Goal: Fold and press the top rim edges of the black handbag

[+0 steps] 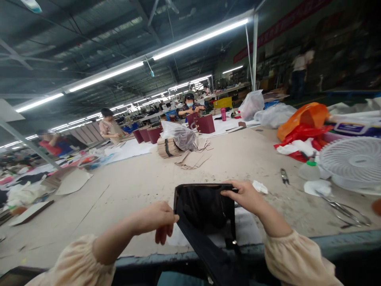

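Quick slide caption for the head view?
Left hand and right hand hold a glossy black bag on the workbench, scissors and white fan alongside.

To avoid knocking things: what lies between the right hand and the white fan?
Head view: between right hand, gripping black bag, and fan lie a crumpled white scrap, small snips and a white cloth.

Work table, near edge to far edge.
The handbag [205, 206] stands at the near edge of the table [143, 178], with the left hand [156, 220] on its left side and the right hand [245, 196] on its top right corner. Snips [284, 176] lie to its right, with the scissors [345, 210] and fan [353, 163] farther right. Behind it, mid-table, a cardboard stack [168, 147] carries a plastic sack [181, 137]. Paper bags [205, 124] stand beyond.
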The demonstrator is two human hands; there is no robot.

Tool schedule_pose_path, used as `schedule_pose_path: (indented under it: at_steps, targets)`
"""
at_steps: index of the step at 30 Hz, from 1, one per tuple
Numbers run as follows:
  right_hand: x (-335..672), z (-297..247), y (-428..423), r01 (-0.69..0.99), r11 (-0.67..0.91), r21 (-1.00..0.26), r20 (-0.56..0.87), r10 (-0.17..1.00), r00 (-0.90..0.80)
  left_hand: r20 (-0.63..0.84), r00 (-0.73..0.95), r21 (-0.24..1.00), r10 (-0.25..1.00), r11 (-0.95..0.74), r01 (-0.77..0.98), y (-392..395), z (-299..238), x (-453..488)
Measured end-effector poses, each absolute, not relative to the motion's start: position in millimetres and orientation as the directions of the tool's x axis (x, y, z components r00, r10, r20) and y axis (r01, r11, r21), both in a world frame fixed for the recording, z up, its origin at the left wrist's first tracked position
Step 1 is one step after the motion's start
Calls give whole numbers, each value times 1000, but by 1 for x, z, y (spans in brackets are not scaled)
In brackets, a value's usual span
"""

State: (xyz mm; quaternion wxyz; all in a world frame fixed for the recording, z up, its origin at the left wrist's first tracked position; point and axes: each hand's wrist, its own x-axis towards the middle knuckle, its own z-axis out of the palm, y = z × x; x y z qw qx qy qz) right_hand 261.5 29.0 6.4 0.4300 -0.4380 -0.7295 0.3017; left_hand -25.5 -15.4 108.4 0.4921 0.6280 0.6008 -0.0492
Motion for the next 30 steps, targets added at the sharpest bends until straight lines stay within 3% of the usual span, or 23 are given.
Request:
schedule_pose_path:
  at_steps: [2,4,6,8,11,20,24,30]
  targets:
    - [258,2,36,348,432,-832,359,898,-256,-450,269,473,851,-28,880,-3,123,-20]
    - [255,-2,40,342,424,-839,355,902,-247,-163,367,388,916,-283,877,9,129,-7]
    - [255,-5,43,354,425,-833,359,902,-240,58,498,269,865,-494,827,22,124,11]
    - [256,-6,45,379,430,-819,366,901,-231,147,608,164,780,-625,763,31,112,29]
    - [258,-6,47,411,434,-802,379,901,-212,191,667,110,720,-691,714,41,92,48]
    - [256,-13,48,410,452,-792,419,891,-172,193,695,55,693,-715,697,51,74,56]
    - [254,-14,45,385,460,-800,430,887,-167,234,633,134,738,-669,731,47,72,49]
    - [255,-6,39,388,502,-773,462,865,-197,168,596,330,785,-615,716,41,74,51]
